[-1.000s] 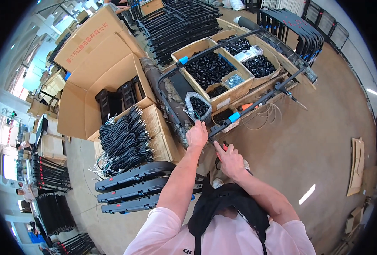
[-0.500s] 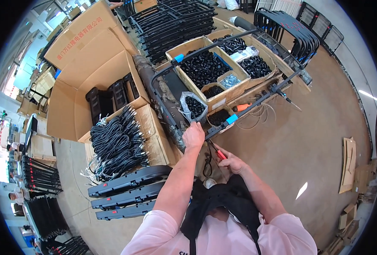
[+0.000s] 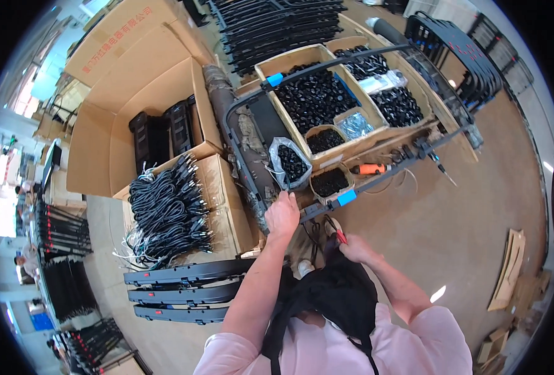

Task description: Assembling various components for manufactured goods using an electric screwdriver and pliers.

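Note:
My left hand (image 3: pixel 282 215) is closed, its fingertips pinched at the near left corner of a black metal frame (image 3: pixel 245 170), just below a clear plastic bag (image 3: pixel 289 164) of small black parts. A thin dark piece shows at those fingertips, too small to name. Lower and to the right, my right hand (image 3: pixel 355 248) grips a red-handled tool (image 3: pixel 341 237); its working end is hard to make out. Dark cable loops (image 3: pixel 315 234) hang between my hands. The frame bears blue tape (image 3: pixel 347 197) and lies across the bench over the parts boxes.
Cartons of black parts (image 3: pixel 314 97) and a small box of black screws (image 3: pixel 330 182) stand under the frame. An orange power tool (image 3: pixel 369 169) lies beside them. At left are bundled black cables (image 3: pixel 167 209), a large open carton (image 3: pixel 102 144) and stacked black housings (image 3: pixel 186 294).
My right hand has drawn back to the right and slightly down with the red-handled tool. My left hand stays near the frame corner. The whole view has shifted a little.

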Action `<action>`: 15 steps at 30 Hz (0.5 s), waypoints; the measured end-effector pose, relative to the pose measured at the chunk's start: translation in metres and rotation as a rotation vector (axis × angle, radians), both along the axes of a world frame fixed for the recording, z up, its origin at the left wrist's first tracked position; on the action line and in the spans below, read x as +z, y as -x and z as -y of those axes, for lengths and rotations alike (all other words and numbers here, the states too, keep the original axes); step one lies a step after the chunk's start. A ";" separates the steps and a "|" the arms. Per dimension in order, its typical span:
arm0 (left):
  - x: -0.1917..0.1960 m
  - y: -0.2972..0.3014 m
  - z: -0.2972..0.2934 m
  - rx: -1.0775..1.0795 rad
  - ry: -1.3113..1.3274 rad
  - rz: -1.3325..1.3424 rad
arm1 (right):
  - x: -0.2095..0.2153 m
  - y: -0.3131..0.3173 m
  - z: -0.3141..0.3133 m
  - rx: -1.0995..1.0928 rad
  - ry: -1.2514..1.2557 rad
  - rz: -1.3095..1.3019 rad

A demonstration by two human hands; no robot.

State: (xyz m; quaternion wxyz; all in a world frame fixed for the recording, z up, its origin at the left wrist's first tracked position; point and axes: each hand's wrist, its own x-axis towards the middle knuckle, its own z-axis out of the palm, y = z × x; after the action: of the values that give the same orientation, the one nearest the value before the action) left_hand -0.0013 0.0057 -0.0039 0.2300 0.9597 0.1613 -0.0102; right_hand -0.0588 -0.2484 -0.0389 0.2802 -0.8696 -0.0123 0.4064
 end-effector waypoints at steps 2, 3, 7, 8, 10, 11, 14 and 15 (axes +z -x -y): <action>0.002 -0.002 0.003 0.009 -0.006 -0.013 | -0.041 -0.027 -0.011 0.029 -0.021 0.033; 0.004 -0.003 0.004 0.040 -0.021 -0.018 | -0.060 -0.041 -0.019 0.018 -0.001 0.052; 0.014 -0.007 0.008 0.011 -0.044 -0.095 | -0.116 -0.081 -0.059 0.139 -0.095 -0.071; 0.016 -0.007 0.010 0.032 0.023 -0.048 | -0.121 -0.080 -0.065 0.017 -0.281 0.164; 0.022 -0.009 0.010 0.097 0.136 -0.039 | -0.125 -0.088 -0.079 -0.055 -0.503 0.419; 0.026 -0.009 0.011 0.124 0.175 0.013 | -0.125 -0.094 -0.083 -0.036 -0.498 0.336; 0.039 -0.013 0.006 0.251 0.291 0.128 | -0.124 -0.110 -0.093 0.023 -0.421 0.101; 0.045 -0.016 -0.001 0.267 0.256 0.170 | -0.123 -0.112 -0.093 0.034 -0.414 0.053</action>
State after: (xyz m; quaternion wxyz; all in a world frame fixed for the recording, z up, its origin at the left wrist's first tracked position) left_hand 0.0146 0.0066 0.0412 0.3621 0.8901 0.2645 0.0810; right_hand 0.0530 -0.1558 -0.1616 0.4458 -0.8033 -0.1177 0.3770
